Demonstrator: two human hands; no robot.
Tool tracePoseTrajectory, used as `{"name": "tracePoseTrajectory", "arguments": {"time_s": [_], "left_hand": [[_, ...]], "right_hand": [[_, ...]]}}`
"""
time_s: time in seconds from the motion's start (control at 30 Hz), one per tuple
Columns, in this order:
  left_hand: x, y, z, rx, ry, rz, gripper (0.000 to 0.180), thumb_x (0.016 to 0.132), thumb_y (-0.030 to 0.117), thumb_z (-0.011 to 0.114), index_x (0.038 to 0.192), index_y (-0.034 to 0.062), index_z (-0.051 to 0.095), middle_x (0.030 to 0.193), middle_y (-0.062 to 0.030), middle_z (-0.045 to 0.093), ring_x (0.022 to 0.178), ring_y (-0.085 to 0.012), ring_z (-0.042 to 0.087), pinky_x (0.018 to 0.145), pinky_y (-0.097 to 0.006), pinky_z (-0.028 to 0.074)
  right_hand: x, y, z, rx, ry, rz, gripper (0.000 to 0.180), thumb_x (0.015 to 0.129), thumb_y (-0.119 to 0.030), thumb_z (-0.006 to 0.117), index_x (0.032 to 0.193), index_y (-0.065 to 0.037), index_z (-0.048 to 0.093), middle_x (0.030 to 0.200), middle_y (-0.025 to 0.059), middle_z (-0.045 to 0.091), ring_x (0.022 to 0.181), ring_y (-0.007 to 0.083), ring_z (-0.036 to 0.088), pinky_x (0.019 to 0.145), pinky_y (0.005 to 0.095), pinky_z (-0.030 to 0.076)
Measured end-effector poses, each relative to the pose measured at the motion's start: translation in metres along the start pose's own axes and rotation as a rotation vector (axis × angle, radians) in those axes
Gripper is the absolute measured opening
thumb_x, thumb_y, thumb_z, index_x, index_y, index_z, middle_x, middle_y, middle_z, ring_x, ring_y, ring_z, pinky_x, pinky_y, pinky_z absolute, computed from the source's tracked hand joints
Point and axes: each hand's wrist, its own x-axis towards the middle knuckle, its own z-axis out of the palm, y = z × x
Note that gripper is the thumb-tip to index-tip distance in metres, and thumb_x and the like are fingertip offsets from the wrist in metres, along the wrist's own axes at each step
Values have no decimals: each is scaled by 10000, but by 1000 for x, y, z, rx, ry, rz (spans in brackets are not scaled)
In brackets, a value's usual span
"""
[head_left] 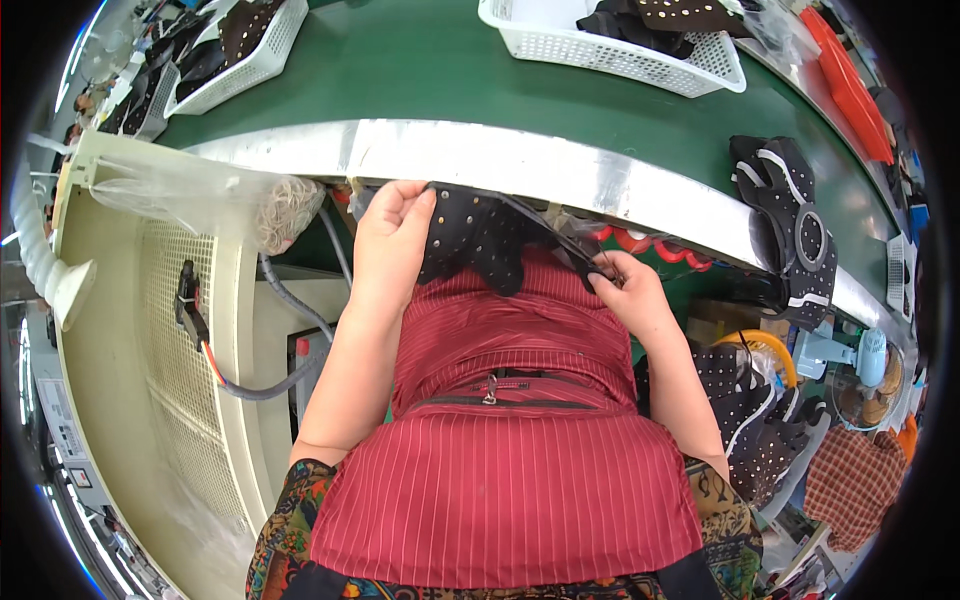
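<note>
A green worktable (400, 85) with a shiny metal edge (480, 148) curves across the room. Facing it, a seated person wears a red pinstriped apron (500, 490). A white perforated basket (612, 58) sits on the table's far side; a white-trimmed dotted piece (785, 215) drapes over the edge at right. Black dotted cloth (458, 240) hangs before the edge, above the lap. The left hand (385, 235) pinches its upper left; the right hand (632, 292) pinches a thin dark strip (570, 248), its kind unclear.
</note>
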Motion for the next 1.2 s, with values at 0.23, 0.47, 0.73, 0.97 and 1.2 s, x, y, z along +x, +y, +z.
{"name": "tracePoseTrajectory", "arguments": {"time_s": [0.23, 0.47, 0.73, 0.97, 1.2], "left_hand": [[5, -20, -4, 68, -2, -11, 148, 926, 83, 545, 1032, -15, 577, 943, -38, 628, 853, -72, 567, 774, -216, 456], [7, -29, -3, 121, 34, -59, 133, 923, 78, 541, 1022, -6, 566, 927, -37, 620, 846, -84, 571, 768, -223, 464], [14, -2, 6, -263, 48, -142, 106, 928, 76, 525, 1014, 23, 556, 919, -64, 632, 780, -119, 616, 684, -255, 517], [5, 43, 18, -430, 50, -158, 138, 932, 87, 515, 1054, 25, 520, 938, -87, 632, 820, -161, 639, 727, -302, 551], [-10, 77, 36, -471, -201, -84, 171, 947, 81, 487, 1091, -2, 525, 1004, -104, 631, 886, -171, 637, 783, -303, 540]], "right_hand": [[-17, -33, -39, -565, 209, -273, 178, 781, -174, 677, 875, -39, 608, 799, 143, 628, 755, 337, 609, 653, 413, 477], [-31, -53, -64, -465, 502, -531, 178, 718, -75, 718, 846, -61, 595, 746, 99, 604, 647, 277, 598, 563, 352, 470], [-66, -78, -69, -527, 318, -697, 261, 642, -77, 732, 856, -101, 585, 689, 63, 558, 637, 257, 584, 552, 361, 465], [-79, -51, -49, -479, 188, -571, 238, 670, -92, 725, 871, -105, 598, 734, 67, 582, 693, 271, 600, 591, 368, 478], [-81, -52, -66, -520, 278, -502, 227, 674, -63, 715, 869, -103, 605, 762, 75, 599, 706, 279, 602, 609, 368, 482]]}}
